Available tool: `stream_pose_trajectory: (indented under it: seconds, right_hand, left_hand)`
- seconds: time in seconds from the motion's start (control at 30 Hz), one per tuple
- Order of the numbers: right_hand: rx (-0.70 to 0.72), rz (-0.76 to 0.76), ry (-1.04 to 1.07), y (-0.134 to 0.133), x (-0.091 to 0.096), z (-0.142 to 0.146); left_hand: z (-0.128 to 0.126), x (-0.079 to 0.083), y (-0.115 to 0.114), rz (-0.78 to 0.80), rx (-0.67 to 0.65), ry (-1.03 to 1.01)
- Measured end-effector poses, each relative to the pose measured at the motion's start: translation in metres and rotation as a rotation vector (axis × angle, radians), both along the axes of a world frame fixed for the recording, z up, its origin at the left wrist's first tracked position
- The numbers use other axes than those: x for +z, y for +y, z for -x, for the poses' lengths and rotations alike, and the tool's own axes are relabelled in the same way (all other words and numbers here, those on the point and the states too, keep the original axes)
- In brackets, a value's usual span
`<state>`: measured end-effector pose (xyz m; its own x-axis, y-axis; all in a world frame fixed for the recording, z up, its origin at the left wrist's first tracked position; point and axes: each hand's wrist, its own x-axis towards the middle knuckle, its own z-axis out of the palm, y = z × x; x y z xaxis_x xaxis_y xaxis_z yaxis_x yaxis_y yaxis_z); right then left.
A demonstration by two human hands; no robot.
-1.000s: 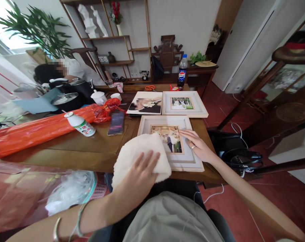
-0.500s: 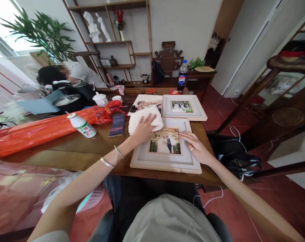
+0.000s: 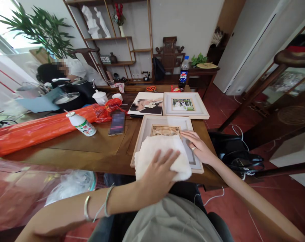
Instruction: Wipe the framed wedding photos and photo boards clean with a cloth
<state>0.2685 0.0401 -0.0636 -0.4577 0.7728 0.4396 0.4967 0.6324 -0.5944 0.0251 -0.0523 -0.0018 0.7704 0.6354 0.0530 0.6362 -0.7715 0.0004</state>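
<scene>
A white fluffy cloth (image 3: 152,148) covers the lower part of the near picture frame (image 3: 139,141), which lies flat by the table's front edge. My left hand (image 3: 158,173) has hold of this cloth, its fingers spread over the top, pressing it down. Only the upper strip of the framed photo (image 3: 166,130) shows beyond the cloth. On the frame's right side rests my right hand (image 3: 199,148), fingers stretched out and open, with a ring on one of them. Behind are a second framed photo (image 3: 183,104) and an unframed photo print (image 3: 152,104).
Left on the wooden table (image 3: 109,148) are a phone (image 3: 117,123), a white bottle (image 3: 81,124) and a long red plastic-wrapped bundle (image 3: 48,129). A cola bottle (image 3: 184,74) and orange-handled scissors (image 3: 151,89) stand farther back. A person (image 3: 74,69) is at the far left.
My left hand has drawn the cloth from the frame's upper left corner down across its lower part, hiding most of the photo. My right hand stays on the frame's right side.
</scene>
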Motion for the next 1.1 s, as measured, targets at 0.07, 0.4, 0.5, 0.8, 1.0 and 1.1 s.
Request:
stream_pose_trajectory:
  seconds: [0.07, 0.4, 0.5, 0.8, 1.0, 1.1]
  right_hand:
    - [0.014, -0.007, -0.002, 0.001, -0.001, -0.001]
    - [0.003, 0.003, 0.004, 0.001, 0.000, 0.000]
    - [0.004, 0.003, 0.013, 0.000, -0.001, 0.000]
    - [0.009, 0.035, 0.033, 0.001, -0.001, 0.000]
    - [0.021, 0.029, 0.055, 0.002, -0.003, -0.001]
    - [0.010, 0.008, 0.050, 0.003, -0.005, -0.002]
  left_hand:
    - [-0.001, -0.006, 0.023, -0.044, 0.077, 0.021]
    - [-0.003, -0.005, 0.140, -0.220, 0.144, 0.056]
    - [-0.009, 0.001, 0.125, -0.126, 0.089, 0.113]
    - [-0.022, 0.019, -0.005, -0.006, -0.216, -0.013]
    - [-0.030, 0.008, 0.007, -0.007, -0.157, -0.076]
    - [-0.032, 0.009, 0.024, 0.002, -0.068, -0.025]
